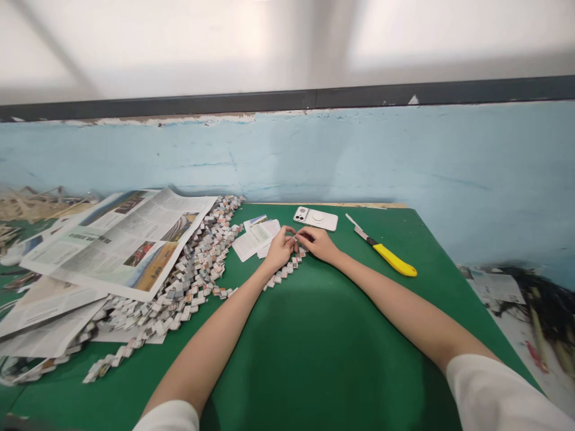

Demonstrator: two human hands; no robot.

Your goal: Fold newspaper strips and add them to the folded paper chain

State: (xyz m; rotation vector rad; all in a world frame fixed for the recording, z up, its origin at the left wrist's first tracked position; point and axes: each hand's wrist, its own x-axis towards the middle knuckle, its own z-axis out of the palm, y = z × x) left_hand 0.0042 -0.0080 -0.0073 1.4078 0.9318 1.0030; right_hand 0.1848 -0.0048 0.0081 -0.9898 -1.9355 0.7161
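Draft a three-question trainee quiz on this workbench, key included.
1. True or false: the yellow-handled tool lies to the right of the white phone.
2. Choose: where is the left hand? A) close beside the right hand; B) on the phone; C) on the tool.
3. Fill in: printed ____ lie partly over the pile of folded-paper chains.

Key: 1 true; 2 A; 3 newspaper sheets.

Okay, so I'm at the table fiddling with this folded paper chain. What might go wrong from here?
The yellow-handled knife lies beyond your right forearm, its blade seemingly exposed; a careless sideways reach might cut your right hand.
The paper chain passes by your left forearm, so moving that arm could snag it.
The loose paper slips beside your left hand might get brushed away.
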